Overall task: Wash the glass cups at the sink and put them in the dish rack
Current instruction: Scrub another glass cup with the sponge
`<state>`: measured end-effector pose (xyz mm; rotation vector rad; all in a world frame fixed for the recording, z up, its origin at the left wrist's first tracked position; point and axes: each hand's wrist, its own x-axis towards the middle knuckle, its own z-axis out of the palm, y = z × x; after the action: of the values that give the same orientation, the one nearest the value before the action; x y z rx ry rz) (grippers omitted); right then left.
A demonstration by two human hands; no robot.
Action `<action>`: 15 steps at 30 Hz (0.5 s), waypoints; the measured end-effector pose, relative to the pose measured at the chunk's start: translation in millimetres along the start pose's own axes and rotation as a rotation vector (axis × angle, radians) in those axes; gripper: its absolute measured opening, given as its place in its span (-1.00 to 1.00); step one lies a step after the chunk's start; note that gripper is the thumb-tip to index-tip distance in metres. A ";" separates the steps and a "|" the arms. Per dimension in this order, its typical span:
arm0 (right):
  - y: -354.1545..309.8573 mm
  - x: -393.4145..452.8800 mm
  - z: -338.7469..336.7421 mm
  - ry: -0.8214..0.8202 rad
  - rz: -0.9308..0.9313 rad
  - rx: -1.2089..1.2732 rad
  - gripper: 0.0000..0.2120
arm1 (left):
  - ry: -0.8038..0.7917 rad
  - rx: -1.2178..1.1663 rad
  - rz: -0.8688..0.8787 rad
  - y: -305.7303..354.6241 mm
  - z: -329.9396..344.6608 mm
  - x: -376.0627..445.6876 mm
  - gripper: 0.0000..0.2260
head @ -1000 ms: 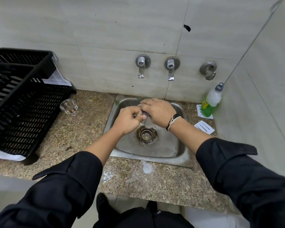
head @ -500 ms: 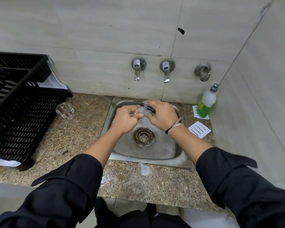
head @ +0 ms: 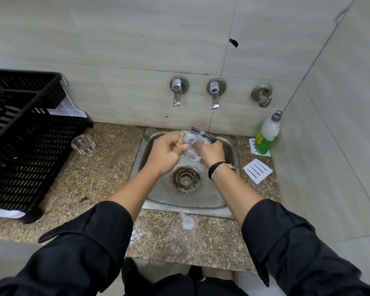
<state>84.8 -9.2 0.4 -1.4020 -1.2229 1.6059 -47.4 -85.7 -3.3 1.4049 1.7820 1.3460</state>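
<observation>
Obs., head view. Both hands work over the sink (head: 226, 201), above the drain.

Left hand (head: 166, 153): fingers curled, thumb pressed against the soapy glass cup (head: 190, 149). I read it as the holding hand, clamped on the cup's near-left side.

Right hand (head: 212, 151): curled round the cup's far-right side, with a dark scrubber (head: 203, 134) sticking out above its knuckles. Whether the fingers reach inside the cup I cannot tell; foam and the hand hide the rim.

Cup position: held in the air between the two hands, lower end toward the drain. Long axis looks tilted, top leaning away and right, toward the taps (head: 176, 92). Mouth direction not resolvable.

Key relation: the dish rack (head: 30, 146) lies well to the left across the counter (head: 98, 180), on the left hand's side. My judgement: the left hand is the nearer carrier, and the cup would travel leftward out of the basin, over the second cup (head: 83, 144) standing just beside the rack's right edge. That one still looks unwashed.

Step in hand: scrubbing, I judge; foam covers the cup and no water runs from either tap. Rinse not yet done.

Risk: soapy glass, slippery grip, hard steel below.
</observation>
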 end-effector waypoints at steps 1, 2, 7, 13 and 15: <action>-1.4 -4.1 2.2 -0.019 0.090 0.123 -0.78 | 0.007 -0.022 -0.012 -2.3 0.9 0.9 -0.81; -1.5 -9.5 3.4 -0.042 0.142 0.225 -0.75 | 0.035 -0.048 -0.040 -6.1 0.1 2.4 -0.84; -4.6 -18.2 8.1 -0.042 0.213 0.454 -0.79 | 0.127 -0.084 -0.085 -17.8 -1.6 5.1 -0.58; -7.3 -3.8 4.6 0.102 0.110 0.077 -0.63 | -0.033 -0.086 -0.110 -18.8 5.1 -4.7 -0.76; -13.6 -1.8 -12.2 0.142 -0.129 -0.344 -0.64 | -0.122 -0.210 -0.192 -16.7 -0.9 -8.2 -0.59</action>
<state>95.8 -3.7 14.0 -1.5790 -1.5210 1.2271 -52.5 -93.3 -19.5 1.1483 1.6002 1.2765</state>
